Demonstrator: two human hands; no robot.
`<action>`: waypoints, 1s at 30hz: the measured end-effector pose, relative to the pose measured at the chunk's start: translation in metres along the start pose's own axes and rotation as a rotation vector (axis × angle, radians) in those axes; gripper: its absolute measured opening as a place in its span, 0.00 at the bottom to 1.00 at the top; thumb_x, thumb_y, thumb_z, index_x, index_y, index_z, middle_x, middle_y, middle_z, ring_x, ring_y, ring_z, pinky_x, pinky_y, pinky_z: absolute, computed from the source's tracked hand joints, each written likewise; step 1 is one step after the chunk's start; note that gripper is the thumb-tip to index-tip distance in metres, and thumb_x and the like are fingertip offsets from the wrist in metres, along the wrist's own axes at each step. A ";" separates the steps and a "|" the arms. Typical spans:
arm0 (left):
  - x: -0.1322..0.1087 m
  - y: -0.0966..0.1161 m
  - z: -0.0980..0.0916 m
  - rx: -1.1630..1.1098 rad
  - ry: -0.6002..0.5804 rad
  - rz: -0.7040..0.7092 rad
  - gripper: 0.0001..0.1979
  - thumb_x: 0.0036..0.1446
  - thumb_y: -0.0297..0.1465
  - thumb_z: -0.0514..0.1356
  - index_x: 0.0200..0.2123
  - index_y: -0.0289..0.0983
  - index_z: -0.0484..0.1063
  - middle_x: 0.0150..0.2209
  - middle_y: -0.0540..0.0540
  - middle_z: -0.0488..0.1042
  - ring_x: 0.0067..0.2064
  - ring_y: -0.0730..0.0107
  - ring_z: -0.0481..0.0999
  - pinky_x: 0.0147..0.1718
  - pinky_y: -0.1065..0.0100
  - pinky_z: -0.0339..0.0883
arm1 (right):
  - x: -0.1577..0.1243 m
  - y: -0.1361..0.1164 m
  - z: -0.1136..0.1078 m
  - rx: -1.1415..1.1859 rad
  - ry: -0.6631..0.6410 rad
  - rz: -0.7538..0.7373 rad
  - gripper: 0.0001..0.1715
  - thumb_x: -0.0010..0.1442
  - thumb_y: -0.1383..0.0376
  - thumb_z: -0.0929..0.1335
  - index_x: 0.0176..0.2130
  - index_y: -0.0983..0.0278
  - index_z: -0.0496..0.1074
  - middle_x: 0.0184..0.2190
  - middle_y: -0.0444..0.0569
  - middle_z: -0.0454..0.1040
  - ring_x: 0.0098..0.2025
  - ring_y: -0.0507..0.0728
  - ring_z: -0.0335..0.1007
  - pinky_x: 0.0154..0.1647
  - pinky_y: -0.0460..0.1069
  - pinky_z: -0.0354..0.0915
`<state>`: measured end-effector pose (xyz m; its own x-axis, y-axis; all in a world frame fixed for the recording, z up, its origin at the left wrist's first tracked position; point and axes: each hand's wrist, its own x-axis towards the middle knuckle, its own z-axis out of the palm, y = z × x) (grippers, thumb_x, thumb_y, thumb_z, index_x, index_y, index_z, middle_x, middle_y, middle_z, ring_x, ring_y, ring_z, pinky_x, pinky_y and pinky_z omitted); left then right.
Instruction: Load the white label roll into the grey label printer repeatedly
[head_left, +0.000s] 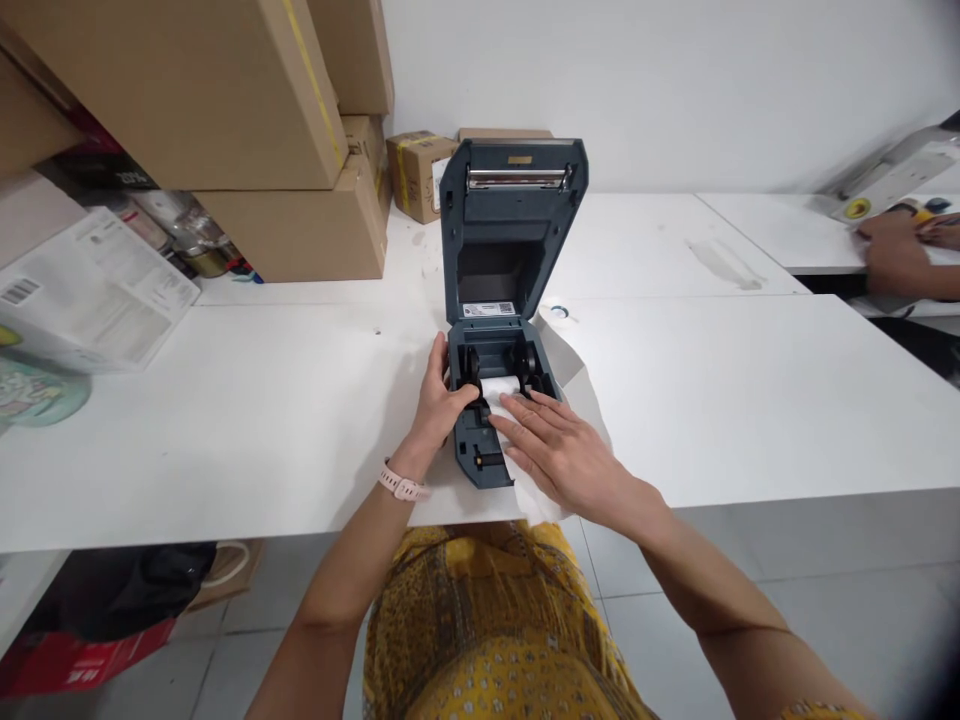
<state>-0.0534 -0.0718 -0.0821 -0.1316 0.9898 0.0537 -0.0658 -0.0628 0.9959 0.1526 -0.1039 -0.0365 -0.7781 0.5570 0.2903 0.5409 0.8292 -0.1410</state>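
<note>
A dark blue-grey label printer [469, 445] stands on the white table with its lid [544, 215] raised and tilted back. Between the black holders inside sits a small white paper roll [499, 385], whose loose strip [536, 500] runs toward me over the front edge. My left hand [439, 400] grips the left side of the printer, its thumb over the rim beside the roll and its other fingers along the outer wall. Across the paper and the printer's right side lies my right hand [559, 450], fingers stretched out. What is under its palm is hidden.
Cardboard boxes [292, 235] are stacked at the back left. A white carton [97, 290] and a greenish container [45, 390] stand at the far left. White backing paper [577, 385] lies right of the printer. Another person's hands [900, 250] are at the far right.
</note>
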 end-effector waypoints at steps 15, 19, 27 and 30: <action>0.000 0.000 -0.001 0.011 -0.006 0.001 0.49 0.53 0.30 0.66 0.73 0.50 0.46 0.75 0.48 0.49 0.74 0.52 0.50 0.71 0.54 0.48 | -0.019 -0.028 0.012 0.012 0.026 0.126 0.37 0.70 0.49 0.63 0.72 0.52 0.53 0.71 0.53 0.58 0.71 0.68 0.58 0.71 0.76 0.50; 0.000 0.000 -0.001 0.007 -0.001 0.002 0.49 0.52 0.29 0.65 0.73 0.49 0.46 0.75 0.47 0.49 0.74 0.53 0.51 0.71 0.54 0.48 | -0.022 -0.028 0.013 0.020 0.028 0.133 0.37 0.69 0.48 0.63 0.72 0.48 0.52 0.71 0.49 0.59 0.71 0.68 0.59 0.72 0.75 0.44; 0.001 -0.003 -0.002 0.017 -0.008 -0.003 0.49 0.53 0.29 0.66 0.73 0.51 0.46 0.75 0.48 0.49 0.74 0.53 0.52 0.71 0.55 0.49 | -0.027 -0.027 0.013 0.014 0.029 0.093 0.36 0.70 0.45 0.61 0.71 0.52 0.55 0.72 0.49 0.58 0.73 0.65 0.53 0.72 0.71 0.49; 0.002 -0.004 -0.002 0.024 -0.012 -0.001 0.49 0.53 0.31 0.67 0.73 0.50 0.46 0.75 0.47 0.49 0.74 0.51 0.51 0.71 0.54 0.47 | -0.028 -0.027 0.013 0.000 0.026 0.079 0.36 0.70 0.45 0.62 0.70 0.53 0.57 0.72 0.50 0.58 0.74 0.65 0.52 0.72 0.70 0.50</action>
<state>-0.0557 -0.0694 -0.0856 -0.1199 0.9913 0.0539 -0.0424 -0.0594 0.9973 0.1556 -0.1407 -0.0530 -0.7243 0.6195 0.3027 0.6006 0.7825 -0.1644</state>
